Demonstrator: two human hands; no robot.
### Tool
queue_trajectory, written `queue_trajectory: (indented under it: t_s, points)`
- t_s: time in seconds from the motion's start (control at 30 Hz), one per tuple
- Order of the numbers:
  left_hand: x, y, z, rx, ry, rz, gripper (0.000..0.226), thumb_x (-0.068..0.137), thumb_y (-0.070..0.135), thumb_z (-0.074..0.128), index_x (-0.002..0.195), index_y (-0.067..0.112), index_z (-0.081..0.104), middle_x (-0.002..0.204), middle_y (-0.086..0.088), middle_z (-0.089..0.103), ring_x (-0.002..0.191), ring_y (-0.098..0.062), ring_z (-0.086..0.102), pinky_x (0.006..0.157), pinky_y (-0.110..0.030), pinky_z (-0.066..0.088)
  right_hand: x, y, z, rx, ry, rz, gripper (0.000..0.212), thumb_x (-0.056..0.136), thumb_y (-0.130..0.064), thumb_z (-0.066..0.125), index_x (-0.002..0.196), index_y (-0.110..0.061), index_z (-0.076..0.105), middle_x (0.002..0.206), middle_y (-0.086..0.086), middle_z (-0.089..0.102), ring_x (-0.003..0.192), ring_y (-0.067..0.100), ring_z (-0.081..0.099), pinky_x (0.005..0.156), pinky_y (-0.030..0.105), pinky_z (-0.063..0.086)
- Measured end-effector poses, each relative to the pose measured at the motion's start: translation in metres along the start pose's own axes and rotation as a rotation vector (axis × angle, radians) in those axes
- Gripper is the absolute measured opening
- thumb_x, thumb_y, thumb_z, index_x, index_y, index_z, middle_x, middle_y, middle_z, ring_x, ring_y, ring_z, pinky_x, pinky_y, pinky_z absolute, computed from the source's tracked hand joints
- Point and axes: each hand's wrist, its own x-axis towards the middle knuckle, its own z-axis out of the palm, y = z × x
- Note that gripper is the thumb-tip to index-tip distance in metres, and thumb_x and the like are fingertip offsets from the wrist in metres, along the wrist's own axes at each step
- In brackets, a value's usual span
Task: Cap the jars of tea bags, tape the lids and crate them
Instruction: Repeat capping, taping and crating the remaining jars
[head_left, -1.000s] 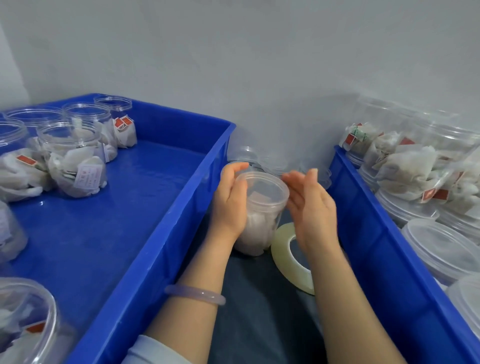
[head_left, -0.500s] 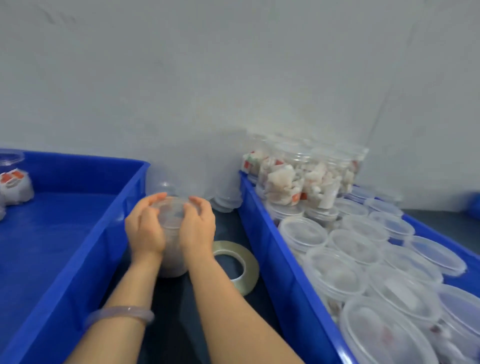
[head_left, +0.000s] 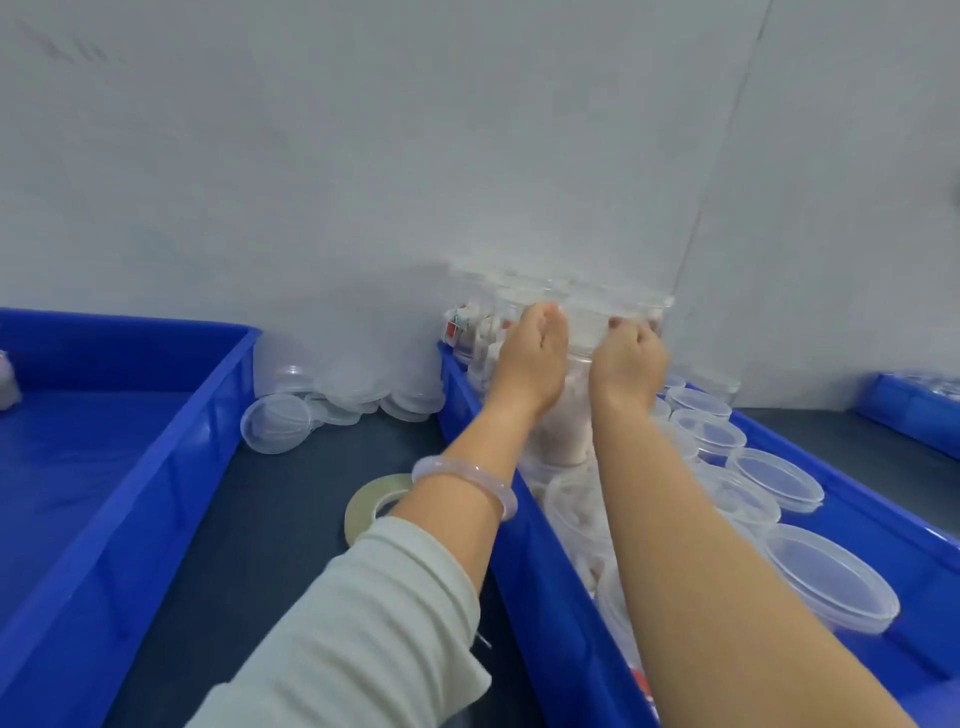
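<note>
A clear capped jar of tea bags (head_left: 570, 415) is held up over the right blue crate (head_left: 540, 571), above a lower layer of capped jars (head_left: 826, 577). My left hand (head_left: 530, 358) grips its left side near the lid. My right hand (head_left: 626, 358) grips the right side, fingers curled on the lid rim. More jars of tea bags (head_left: 467, 327) are stacked at the crate's far end against the wall. A roll of clear tape (head_left: 376, 501) lies flat on the dark table between the crates, partly behind my left forearm.
A second blue crate (head_left: 130, 467) stands at the left, with one jar just showing at its left edge. Loose clear lids (head_left: 332, 395) are piled by the wall between the crates. Another blue crate (head_left: 914, 410) shows at the far right.
Both hands have carried the jar from the table between the crates rightward and up, to over the right crate. The view has swung to the right.
</note>
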Motion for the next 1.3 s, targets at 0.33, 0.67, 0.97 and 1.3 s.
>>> queue_trajectory:
  t_s: [0.33, 0.67, 0.97, 1.3]
  points:
    - [0.015, 0.014, -0.082, 0.210, 0.146, 0.108, 0.032, 0.097, 0.022, 0.047, 0.128, 0.012, 0.052, 0.129, -0.007, 0.057, 0.118, -0.021, 0.054, 0.100, -0.032, 0.041, -0.034, -0.029, 0.057, -0.214, -0.054, -0.666, 0.029, 0.089, -0.019, 0.045, 0.107, -0.011, 0.067, 0.108, 0.009, 0.066, 0.113, 0.028, 0.047, 0.096, 0.030, 0.034]
    - [-0.029, -0.008, -0.320, 0.839, 0.468, -0.131, 0.027, 0.091, 0.011, 0.048, 0.117, 0.012, 0.056, 0.116, -0.009, 0.063, 0.107, -0.025, 0.058, 0.087, -0.033, 0.045, -0.198, -0.051, 0.243, 0.103, -0.908, -0.355, 0.028, 0.092, -0.007, 0.046, 0.110, -0.011, 0.067, 0.110, 0.010, 0.069, 0.103, 0.021, 0.060, 0.073, 0.014, 0.035]
    - [-0.070, -0.032, -0.400, 1.548, 0.428, -0.908, 0.028, 0.089, 0.012, 0.052, 0.117, 0.009, 0.055, 0.116, -0.012, 0.058, 0.109, -0.030, 0.054, 0.087, -0.038, 0.045, -0.273, -0.019, 0.281, -0.052, -1.414, -0.299, 0.040, 0.088, -0.002, 0.040, 0.120, -0.014, 0.060, 0.114, 0.007, 0.064, 0.094, 0.019, 0.059, 0.068, 0.029, 0.049]
    - [0.013, 0.045, -0.277, 1.095, 0.516, -0.134, 0.023, 0.082, 0.022, 0.046, 0.093, 0.019, 0.066, 0.104, -0.008, 0.067, 0.102, -0.030, 0.058, 0.085, -0.036, 0.044, -0.170, -0.011, 0.223, 0.386, -0.947, -0.082, 0.097, 0.066, -0.035, 0.079, 0.143, -0.017, 0.024, 0.111, -0.017, 0.048, 0.088, -0.018, 0.051, 0.073, 0.010, 0.047]
